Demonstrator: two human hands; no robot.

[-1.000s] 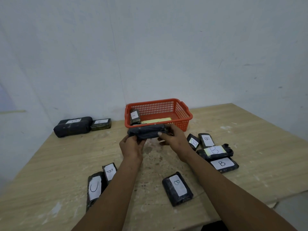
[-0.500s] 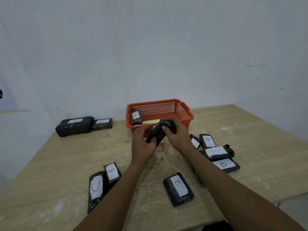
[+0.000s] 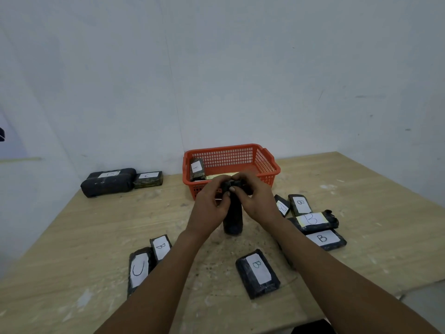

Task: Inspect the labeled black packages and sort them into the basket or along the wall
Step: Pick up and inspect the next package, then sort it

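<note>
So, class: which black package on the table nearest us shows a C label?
The package at the front left; the loose packages around it show B.

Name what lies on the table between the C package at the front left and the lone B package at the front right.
In the head view, a smaller B package leans beside the C package; then the left forearm crosses bare table before the lone B package.

A single head-worn camera looks forward and down from the person's own position at the 6 o'clock edge of the tabletop (image 3: 101, 227). It faces the wall (image 3: 240, 68) at 12 o'clock, with the hands (image 3: 232, 201) near and central. No second view exists.
</note>
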